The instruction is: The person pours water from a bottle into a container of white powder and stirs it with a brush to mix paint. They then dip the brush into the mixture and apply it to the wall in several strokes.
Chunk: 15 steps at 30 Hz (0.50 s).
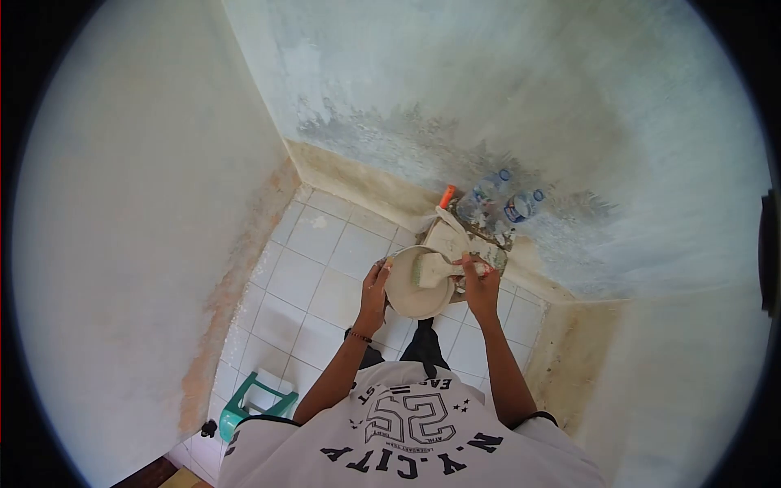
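Observation:
My left hand (375,294) grips the left rim of a round pale bucket (407,307), its fingers closed over the edge. In my right hand (481,285) is a wide paint brush (435,271), held by its handle. The brush is coated in whitish paint, and its bristle end lies over the inside of the bucket. Whitish residue covers the bucket's inner wall. How much paint is inside cannot be made out.
Beyond the bucket, a cluttered stand (486,244) by the wall holds clear plastic bottles (521,206) and an orange-handled tool (447,196). A green plastic stool (236,411) stands lower left on the white tiled floor (297,268). Stained walls (455,81) enclose the corner.

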Each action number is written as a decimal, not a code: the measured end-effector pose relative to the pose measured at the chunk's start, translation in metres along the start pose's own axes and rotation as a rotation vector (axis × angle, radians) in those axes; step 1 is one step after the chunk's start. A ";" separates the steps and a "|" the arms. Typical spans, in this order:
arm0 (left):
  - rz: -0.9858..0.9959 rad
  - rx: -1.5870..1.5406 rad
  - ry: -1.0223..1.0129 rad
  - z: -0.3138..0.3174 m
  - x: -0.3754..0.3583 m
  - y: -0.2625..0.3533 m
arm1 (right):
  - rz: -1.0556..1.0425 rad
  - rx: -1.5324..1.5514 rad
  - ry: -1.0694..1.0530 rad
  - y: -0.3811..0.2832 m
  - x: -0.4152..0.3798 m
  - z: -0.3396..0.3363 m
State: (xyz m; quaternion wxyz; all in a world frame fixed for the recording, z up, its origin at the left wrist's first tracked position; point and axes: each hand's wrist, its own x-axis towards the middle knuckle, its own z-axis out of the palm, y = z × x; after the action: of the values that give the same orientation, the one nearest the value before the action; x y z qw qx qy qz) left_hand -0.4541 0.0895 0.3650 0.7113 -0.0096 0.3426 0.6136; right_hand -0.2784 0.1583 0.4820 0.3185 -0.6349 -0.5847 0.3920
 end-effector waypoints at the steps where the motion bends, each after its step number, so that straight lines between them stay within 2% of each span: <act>1: -0.003 0.002 -0.029 -0.001 -0.002 -0.004 | 0.019 -0.055 -0.002 -0.002 -0.001 -0.008; 4: -0.009 0.015 -0.004 0.013 -0.009 -0.010 | -0.040 -0.199 -0.021 -0.024 -0.006 -0.031; 7: 0.008 0.083 0.019 0.015 -0.028 -0.002 | 0.064 -0.270 -0.021 -0.067 -0.029 -0.028; 10: 0.082 0.134 0.028 0.033 -0.059 0.013 | 0.110 -0.019 -0.071 -0.123 -0.049 -0.028; 13: 0.081 0.192 -0.042 0.027 -0.077 0.030 | 0.194 -0.377 -0.130 -0.185 -0.061 -0.020; 15: 0.101 0.230 -0.050 0.015 -0.080 0.002 | 0.170 -0.410 -0.161 -0.170 -0.068 -0.023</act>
State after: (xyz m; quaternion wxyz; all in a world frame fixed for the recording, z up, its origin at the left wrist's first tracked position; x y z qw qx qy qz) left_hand -0.4497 0.0272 0.4172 0.6843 0.1048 0.3930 0.6052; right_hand -0.3426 0.1110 0.6482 0.1011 -0.6999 -0.6202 0.3395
